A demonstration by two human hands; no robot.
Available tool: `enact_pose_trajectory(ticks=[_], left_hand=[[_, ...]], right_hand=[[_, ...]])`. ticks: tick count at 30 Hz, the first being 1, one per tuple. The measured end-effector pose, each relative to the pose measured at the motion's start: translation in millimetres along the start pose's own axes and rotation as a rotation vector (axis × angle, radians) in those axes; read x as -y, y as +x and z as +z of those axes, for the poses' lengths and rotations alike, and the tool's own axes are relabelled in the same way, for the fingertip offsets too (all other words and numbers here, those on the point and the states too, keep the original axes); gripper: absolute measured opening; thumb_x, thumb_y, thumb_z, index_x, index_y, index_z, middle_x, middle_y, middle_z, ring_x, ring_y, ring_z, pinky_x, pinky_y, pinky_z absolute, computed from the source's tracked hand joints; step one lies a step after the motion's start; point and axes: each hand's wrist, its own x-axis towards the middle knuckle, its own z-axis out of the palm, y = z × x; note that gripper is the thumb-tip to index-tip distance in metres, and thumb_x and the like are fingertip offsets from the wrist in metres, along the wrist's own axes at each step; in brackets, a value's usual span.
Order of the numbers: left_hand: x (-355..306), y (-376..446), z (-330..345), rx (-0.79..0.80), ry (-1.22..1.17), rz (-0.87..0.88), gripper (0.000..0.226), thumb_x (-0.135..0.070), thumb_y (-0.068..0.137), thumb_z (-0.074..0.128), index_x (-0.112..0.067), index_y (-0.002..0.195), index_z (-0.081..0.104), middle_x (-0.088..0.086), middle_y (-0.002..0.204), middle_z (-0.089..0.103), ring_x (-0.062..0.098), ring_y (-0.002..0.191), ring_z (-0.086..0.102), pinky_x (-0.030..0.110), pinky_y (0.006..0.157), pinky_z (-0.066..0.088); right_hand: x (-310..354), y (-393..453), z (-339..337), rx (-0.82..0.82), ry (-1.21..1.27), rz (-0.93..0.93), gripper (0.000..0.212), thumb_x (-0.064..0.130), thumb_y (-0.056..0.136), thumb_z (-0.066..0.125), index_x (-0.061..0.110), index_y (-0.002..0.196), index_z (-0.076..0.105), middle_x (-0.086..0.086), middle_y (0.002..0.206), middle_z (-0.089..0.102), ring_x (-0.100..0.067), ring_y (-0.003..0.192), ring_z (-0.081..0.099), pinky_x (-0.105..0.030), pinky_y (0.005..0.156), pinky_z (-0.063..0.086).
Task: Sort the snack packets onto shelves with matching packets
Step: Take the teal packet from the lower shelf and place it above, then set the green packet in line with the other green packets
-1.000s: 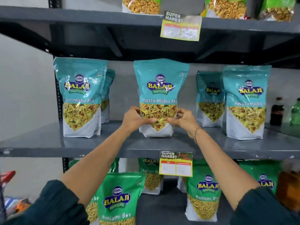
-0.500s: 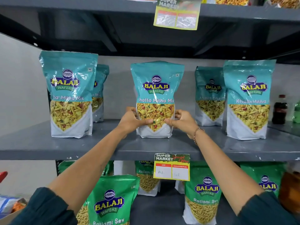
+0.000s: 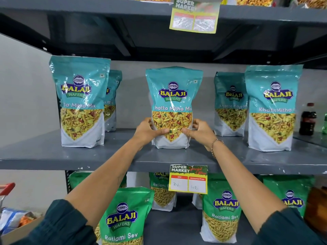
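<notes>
A teal Khatta Mitha Mix packet stands upright in the middle of the grey middle shelf. My left hand grips its lower left side and my right hand grips its lower right side, thumbs across the front. Matching teal packets stand on the same shelf: one at the left with another behind it, and two at the right. Green Ratlami Sev packets fill the shelf below.
Price tags hang from the middle shelf edge and the top shelf edge. A dark cola bottle stands at the far right. A cardboard box with mixed packets and a red cart handle sit at lower left.
Both hands stay on the teal packet, which has settled upright and slightly farther back on the shelf. The camera view has shifted a little.
</notes>
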Motion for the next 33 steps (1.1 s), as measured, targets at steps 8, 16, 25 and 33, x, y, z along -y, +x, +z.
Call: enact_pose_trajectory(ticks=[8, 16, 25, 33], left_hand=[[-7.7, -9.8, 5.0, 0.006, 0.07, -0.021, 0.082, -0.035, 0.068, 0.079, -0.009, 0.131, 0.035, 0.008, 0.135, 0.052, 0.025, 0.125, 0.049, 0.03, 0.091, 0.039], [-3.1, -132.6, -9.7, -0.425, -0.087, 0.376, 0.02, -0.041, 0.087, 0.055, -0.023, 0.089, 0.062, -0.012, 0.08, 0.064, 0.0, 0.073, 0.058, 0.013, 0.068, 0.045], [243.6, -236.4, -34.0, -0.427, 0.361, -0.463, 0.053, -0.03, 0.075, 0.065, 0.018, 0.096, 0.056, 0.035, 0.102, 0.056, 0.047, 0.099, 0.055, 0.046, 0.087, 0.045], [296.3, -245.4, -31.3, 0.14, 0.246, -0.617, 0.096, -0.026, 0.068, 0.081, -0.01, 0.142, 0.023, 0.004, 0.126, 0.045, 0.026, 0.12, 0.045, 0.044, 0.1, 0.043]], right_hand=[[-0.3, -4.5, -0.2, 0.015, -0.091, 0.058, 0.061, 0.031, 0.076, 0.071, 0.01, 0.126, 0.042, -0.007, 0.129, 0.055, -0.023, 0.12, 0.051, -0.037, 0.097, 0.045], [25.7, -152.8, 65.1, -0.526, 0.041, -0.6, 0.007, 0.014, 0.086, 0.057, 0.02, 0.088, 0.059, 0.013, 0.072, 0.059, -0.004, 0.065, 0.055, -0.009, 0.061, 0.042], [-165.6, -239.1, 183.7, 0.32, -0.432, 0.162, 0.028, 0.023, 0.083, 0.058, 0.009, 0.106, 0.049, -0.014, 0.104, 0.059, -0.029, 0.098, 0.058, -0.042, 0.078, 0.049], [-189.3, -224.0, 220.5, 0.558, -0.071, 0.376, 0.076, 0.01, 0.071, 0.076, 0.009, 0.133, 0.031, -0.013, 0.137, 0.045, -0.025, 0.126, 0.044, -0.022, 0.092, 0.036]])
